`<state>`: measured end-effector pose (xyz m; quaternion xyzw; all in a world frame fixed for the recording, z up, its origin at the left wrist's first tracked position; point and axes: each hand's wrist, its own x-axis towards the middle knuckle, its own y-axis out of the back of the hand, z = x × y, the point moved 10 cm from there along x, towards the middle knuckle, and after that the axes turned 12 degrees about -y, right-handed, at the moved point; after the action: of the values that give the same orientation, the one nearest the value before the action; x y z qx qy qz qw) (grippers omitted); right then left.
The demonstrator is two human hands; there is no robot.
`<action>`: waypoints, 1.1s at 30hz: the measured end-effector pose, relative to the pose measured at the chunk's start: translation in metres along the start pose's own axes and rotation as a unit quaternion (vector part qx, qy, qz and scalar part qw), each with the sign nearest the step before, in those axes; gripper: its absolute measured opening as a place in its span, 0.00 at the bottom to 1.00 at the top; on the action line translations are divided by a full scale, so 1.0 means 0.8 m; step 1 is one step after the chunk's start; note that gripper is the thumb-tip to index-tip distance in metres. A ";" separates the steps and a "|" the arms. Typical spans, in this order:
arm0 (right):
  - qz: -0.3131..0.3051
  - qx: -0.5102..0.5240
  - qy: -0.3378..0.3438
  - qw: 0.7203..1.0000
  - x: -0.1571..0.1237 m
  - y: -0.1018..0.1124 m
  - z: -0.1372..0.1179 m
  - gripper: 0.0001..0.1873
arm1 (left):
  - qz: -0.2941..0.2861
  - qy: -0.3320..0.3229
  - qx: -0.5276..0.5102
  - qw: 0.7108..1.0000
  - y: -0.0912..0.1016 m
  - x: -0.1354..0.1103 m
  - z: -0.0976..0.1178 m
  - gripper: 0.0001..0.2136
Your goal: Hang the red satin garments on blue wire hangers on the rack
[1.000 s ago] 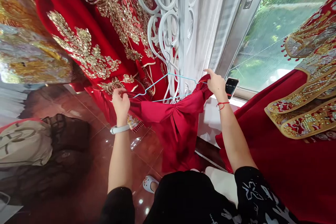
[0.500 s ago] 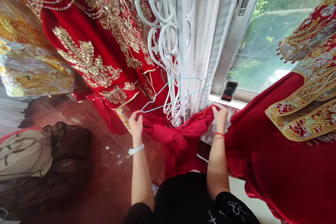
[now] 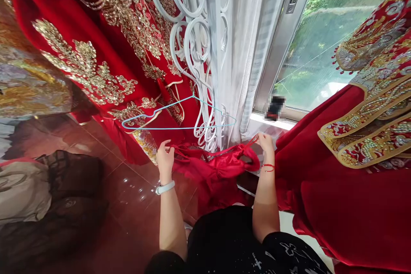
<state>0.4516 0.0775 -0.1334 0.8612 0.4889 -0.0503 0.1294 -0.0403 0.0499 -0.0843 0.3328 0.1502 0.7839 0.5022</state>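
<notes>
My left hand (image 3: 165, 157) and my right hand (image 3: 266, 145) each pinch a thin strap at one end of a plain red satin garment (image 3: 221, 169), which sags between them below waist height. A light blue wire hanger (image 3: 180, 117) hangs bare from the white scrolled metal grille (image 3: 195, 51), just above my hands and free of the garment. My left wrist wears a white band, my right wrist a red string.
Red gowns with gold embroidery (image 3: 105, 43) hang to the left, and another embroidered red gown (image 3: 359, 154) fills the right. A phone (image 3: 275, 108) lies on the window sill beside a white curtain (image 3: 247, 43). Dark glossy floor tiles (image 3: 128, 205) and a black heap (image 3: 58, 197) lie lower left.
The red garment has come off the blue hanger and dropped lower with both hands. The bare hanger has swung left and settled level on the grille.
</notes>
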 end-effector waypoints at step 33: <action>-0.302 0.030 0.168 0.938 -0.054 -0.135 -0.183 0.20 | -0.041 0.158 -0.410 0.897 -0.055 -0.061 -0.056 0.39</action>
<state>0.3312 0.1339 -0.0018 0.6724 0.7389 0.0436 -0.0011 -0.0268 0.0306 -0.1603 -0.0369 -0.0941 0.7972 0.5952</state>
